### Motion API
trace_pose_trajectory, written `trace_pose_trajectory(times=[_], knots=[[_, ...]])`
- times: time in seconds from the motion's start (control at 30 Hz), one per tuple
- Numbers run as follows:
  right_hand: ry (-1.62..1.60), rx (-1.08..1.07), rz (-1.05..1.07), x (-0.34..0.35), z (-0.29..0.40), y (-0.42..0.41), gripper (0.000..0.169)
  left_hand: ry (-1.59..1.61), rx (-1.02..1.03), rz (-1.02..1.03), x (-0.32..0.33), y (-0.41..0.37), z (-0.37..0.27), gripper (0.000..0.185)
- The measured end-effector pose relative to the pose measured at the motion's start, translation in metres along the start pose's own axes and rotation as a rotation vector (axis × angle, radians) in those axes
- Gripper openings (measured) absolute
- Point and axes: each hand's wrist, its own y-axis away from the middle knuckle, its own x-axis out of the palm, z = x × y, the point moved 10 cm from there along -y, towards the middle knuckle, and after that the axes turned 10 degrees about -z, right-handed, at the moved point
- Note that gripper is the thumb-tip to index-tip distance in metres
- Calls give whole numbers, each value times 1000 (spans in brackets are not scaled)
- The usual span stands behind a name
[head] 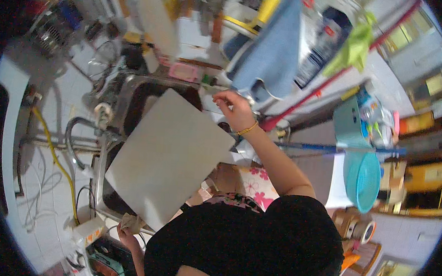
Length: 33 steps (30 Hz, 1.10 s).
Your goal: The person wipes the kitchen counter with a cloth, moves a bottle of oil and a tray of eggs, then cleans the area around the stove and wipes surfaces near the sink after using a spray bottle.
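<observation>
A large pale rectangular board (170, 157) lies aslant over the steel sink (133, 85), covering most of its basins. My left hand (126, 234), low at the left, grips a crumpled beige cloth (131, 223) just beyond the board's near corner. My right hand (235, 107) is raised past the board's right side, apart from it. Its fingers are loosely curled, the thumb stands off, and I see nothing held in it. A yellow bracelet (248, 129) circles that wrist. Some blur hides fine detail.
A faucet (104, 117) with a grey hose is at the sink's left. Blue cloth (275, 54) and a green rag (353, 47) hang by a red pole (335, 74). A pink soap dish (183, 72) sits behind the sink. A turquoise basin (362, 181) is at the right.
</observation>
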Motion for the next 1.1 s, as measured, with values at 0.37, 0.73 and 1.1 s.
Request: trace_pose_trajectory(times=[0.37, 0.73, 1.1], knots=[[365, 345, -345, -202, -20, 204, 13, 84, 87, 381, 46, -33, 33, 23], [450, 473, -289, -211, 22, 392, 12, -707, 425, 692, 76, 78, -15, 33], [183, 838, -318, -273, -72, 560, 23, -243, 311, 356, 16, 10, 19, 34]])
